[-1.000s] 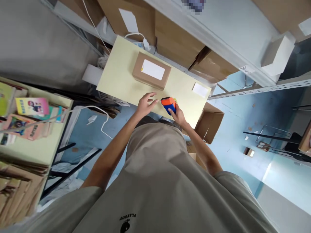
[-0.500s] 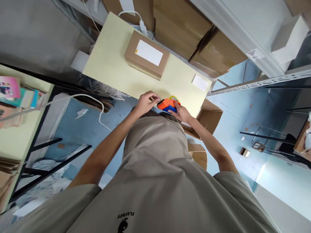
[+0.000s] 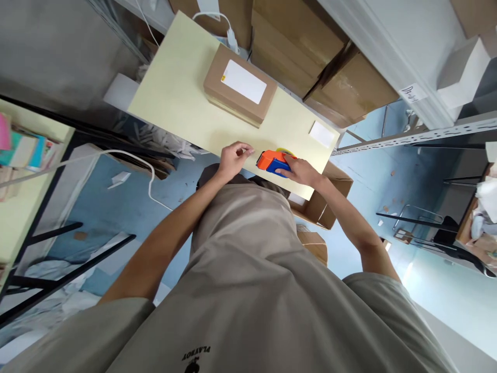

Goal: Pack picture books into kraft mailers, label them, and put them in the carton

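The orange tape dispenser is gripped by the right hand, just right of the left hand, whose fingers are pinched closed.

Left hand pinched, fingers curled; right hand closed in a grip

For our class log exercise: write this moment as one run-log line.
right hand: grips orange-and-blue plastic tape dispenser | left hand: pinched beside it, contents unclear | brown cardboard box: on pale yellow table
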Motion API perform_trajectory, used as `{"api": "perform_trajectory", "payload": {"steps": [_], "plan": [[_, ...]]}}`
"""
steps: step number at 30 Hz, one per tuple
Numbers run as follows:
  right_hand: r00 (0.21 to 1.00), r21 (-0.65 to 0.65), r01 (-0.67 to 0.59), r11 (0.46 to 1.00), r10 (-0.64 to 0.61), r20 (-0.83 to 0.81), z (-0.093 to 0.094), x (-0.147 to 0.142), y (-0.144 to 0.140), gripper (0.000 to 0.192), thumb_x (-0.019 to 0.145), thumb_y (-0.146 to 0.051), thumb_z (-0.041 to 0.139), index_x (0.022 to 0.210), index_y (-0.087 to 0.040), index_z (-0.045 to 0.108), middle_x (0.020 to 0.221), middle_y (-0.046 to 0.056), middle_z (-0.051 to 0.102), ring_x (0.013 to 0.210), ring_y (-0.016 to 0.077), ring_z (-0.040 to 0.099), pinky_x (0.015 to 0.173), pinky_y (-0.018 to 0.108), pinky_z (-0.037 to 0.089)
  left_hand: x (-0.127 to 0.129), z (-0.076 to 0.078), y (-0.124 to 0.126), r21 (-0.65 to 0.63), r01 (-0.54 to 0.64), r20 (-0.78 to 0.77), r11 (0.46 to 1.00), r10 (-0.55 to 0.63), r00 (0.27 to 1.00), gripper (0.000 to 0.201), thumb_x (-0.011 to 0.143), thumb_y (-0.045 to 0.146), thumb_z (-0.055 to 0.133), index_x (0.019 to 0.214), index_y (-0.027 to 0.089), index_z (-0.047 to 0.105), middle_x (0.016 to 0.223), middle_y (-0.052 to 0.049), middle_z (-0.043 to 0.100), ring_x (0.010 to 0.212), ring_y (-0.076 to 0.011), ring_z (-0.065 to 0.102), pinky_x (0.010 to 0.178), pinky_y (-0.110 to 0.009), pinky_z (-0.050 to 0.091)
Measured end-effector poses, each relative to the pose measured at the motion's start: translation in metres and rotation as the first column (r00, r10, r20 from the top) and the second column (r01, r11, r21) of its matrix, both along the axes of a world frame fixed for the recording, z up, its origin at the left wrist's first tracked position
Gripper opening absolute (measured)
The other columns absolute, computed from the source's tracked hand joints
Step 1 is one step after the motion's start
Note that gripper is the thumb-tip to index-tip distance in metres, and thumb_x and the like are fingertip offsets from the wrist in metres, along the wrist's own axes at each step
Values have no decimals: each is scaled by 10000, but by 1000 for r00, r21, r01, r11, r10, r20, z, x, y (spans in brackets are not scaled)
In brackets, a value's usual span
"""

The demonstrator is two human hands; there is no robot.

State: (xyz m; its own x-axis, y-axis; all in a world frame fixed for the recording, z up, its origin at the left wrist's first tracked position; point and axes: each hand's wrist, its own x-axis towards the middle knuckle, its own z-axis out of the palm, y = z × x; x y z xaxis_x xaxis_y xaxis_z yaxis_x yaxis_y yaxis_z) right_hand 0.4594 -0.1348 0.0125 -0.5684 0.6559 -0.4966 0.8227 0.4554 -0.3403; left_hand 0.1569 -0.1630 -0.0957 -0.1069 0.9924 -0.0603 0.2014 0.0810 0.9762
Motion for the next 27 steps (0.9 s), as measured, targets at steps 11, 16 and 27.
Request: {"api": "perform_trajectory", "payload": {"steps": [11,16,27], "plan": [[965,152,202,967,-223,138,-40,-12,38,975,1154,-865,255,1632,-51,497,1397,329,792,1213,486,784,1009,589,632,13,-64,84,37,-205,-31,978,206,978,236,1043,461,828,947,246,812,1031,-89,864,883,-232,718,847,-364,582],[931,170,268,948,-300,207,-51,-28,47,939,1177,-820,255,1658,-40,457,1447,343,774,1269,495,775,1064,617,633,20,-73,96,63,-239,-26,969,240,970,281,1082,518,799,960,266,775,1074,-98,835,1061,-279,762,980,-406,625],[870,228,299,927,-363,334,-59,-53,49,845,1238,-700,234,1706,-11,372,1363,349,781,1247,447,805,1010,524,657,44,-57,108,-174,-424,296,888,458,838,178,972,315,937,937,255,773,1085,-83,817,1290,-305,756,1123,-404,607]]}}
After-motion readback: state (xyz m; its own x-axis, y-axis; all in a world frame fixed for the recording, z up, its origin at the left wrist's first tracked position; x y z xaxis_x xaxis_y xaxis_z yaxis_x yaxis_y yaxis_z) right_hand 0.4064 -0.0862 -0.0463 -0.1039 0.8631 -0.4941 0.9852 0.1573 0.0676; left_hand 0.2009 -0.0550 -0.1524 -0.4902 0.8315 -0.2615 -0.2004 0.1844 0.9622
